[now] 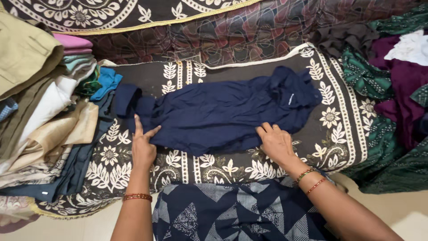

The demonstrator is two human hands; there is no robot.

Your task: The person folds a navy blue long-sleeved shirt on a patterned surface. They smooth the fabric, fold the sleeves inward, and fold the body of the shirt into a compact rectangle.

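Note:
A dark navy garment lies spread flat across a brown bedsheet with white floral print. Its collar end points right and a sleeve end lies at the left. My left hand rests flat at the garment's lower left edge, fingers apart, index finger pressing on the cloth. My right hand lies on the lower right edge, fingers curled onto the fabric. Both wrists carry red and green bangles.
A tall stack of folded clothes in beige, white, pink and blue stands at the left. A loose heap of green, maroon and white garments lies at the right. My lap in navy patterned cloth is at the bottom.

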